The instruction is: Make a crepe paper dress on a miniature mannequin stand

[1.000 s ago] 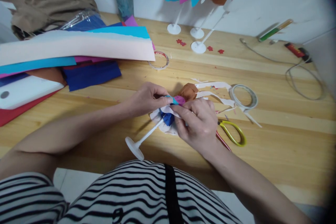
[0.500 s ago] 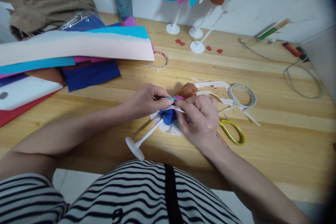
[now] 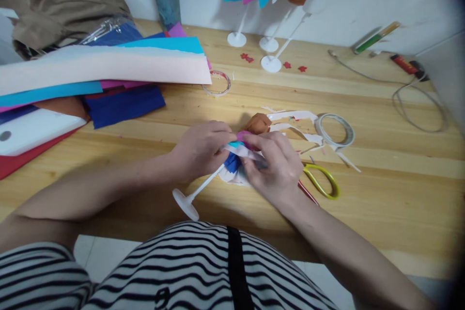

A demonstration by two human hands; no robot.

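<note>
A paper craft (image 3: 232,161) in blue, turquoise, magenta and white lies between both hands, with a white stick and round white base (image 3: 186,204) pointing toward my body. My left hand (image 3: 203,150) pinches the craft's left side, its fingers bent. From the right, my right hand (image 3: 274,167) grips the pale paper edge between thumb and fingers. Just behind the hands is a brown paper piece (image 3: 258,123). Scissors with yellow handles (image 3: 322,181) lie right of my right hand, their blades partly hidden.
A tape roll (image 3: 334,131) with white strips is at the right. Stacked coloured paper (image 3: 145,65) covers the left. Stands with white bases (image 3: 271,63) are at the wall, near red paper bits (image 3: 302,69) and a cable (image 3: 366,79).
My left hand has turned over the craft, its fingers now more curled. The turquoise and magenta paper between the hands shows more. My right hand has shifted slightly.
</note>
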